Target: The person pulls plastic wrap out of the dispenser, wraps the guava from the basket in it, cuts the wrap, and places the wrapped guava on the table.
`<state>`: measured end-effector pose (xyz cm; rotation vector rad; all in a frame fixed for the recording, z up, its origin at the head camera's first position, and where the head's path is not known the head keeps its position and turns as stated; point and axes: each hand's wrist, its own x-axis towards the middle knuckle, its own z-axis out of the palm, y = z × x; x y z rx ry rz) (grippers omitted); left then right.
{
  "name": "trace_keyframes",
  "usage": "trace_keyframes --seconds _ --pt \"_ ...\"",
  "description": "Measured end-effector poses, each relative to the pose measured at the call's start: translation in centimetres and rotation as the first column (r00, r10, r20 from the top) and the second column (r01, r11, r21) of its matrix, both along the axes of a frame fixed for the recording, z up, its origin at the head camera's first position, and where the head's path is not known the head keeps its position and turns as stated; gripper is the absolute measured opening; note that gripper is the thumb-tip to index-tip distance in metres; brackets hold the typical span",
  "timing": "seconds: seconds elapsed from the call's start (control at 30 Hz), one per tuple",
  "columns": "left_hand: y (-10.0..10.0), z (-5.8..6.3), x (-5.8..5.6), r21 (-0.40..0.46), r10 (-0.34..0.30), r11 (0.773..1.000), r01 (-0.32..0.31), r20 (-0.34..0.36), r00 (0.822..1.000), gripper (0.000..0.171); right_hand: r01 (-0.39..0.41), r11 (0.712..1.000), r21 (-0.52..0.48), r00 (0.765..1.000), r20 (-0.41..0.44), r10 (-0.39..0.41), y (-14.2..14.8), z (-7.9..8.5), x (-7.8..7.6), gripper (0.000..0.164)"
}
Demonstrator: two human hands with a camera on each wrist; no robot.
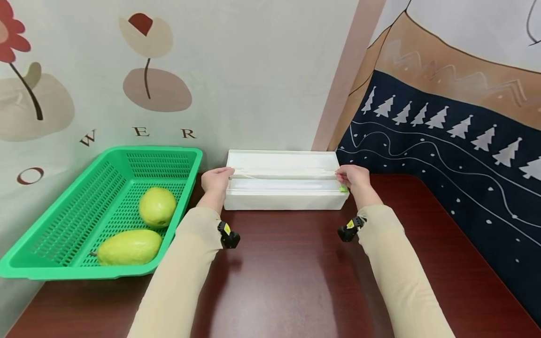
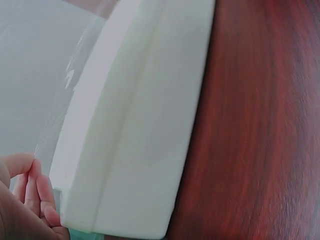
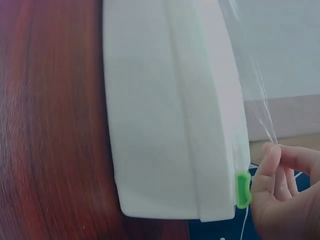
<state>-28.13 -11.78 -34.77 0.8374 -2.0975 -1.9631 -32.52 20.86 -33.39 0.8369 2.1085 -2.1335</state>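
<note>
A long white cling film box point(image 1: 283, 202) sits at the back of the table, its lid point(image 1: 283, 158) raised behind it. Clear plastic film point(image 1: 287, 173) stretches along the box between both hands. My left hand point(image 1: 217, 180) pinches the film's left corner between thumb and fingers, beside the box's left end. At the right end, my right hand point(image 1: 354, 177) pinches the other corner, bunched into thin strands in the right wrist view. A small green slider point(image 3: 243, 190) sits on the box's right end, close to the right hand's fingers.
To the left stands a green plastic basket point(image 1: 195, 162) holding a round yellow-green fruit point(image 1: 157, 207) and a longer yellow-green fruit point(image 1: 129, 247). The dark red wooden table point(image 1: 287, 272) extends toward me. Printed cloth point(image 1: 262, 80) hangs behind the box, with dark blue cloth point(image 1: 456, 173) along the right.
</note>
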Motion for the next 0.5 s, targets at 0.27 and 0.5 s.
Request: trace_keyframes --seconds 0.27,0.5 --pt "-0.5 1.2 0.0 0.154 0.062 0.986 -0.058 -0.02 0.998 0.032 0.073 0.983 -0.169 0.995 -0.056 -0.083 -0.4 1.4 1.0 0.022" --pt "-0.8 2.2 0.1 0.23 0.079 0.971 -0.063 -0.058 0.995 0.024 0.035 0.975 -0.22 0.991 -0.117 -0.062 -0.3 2.7 1.8 0.013"
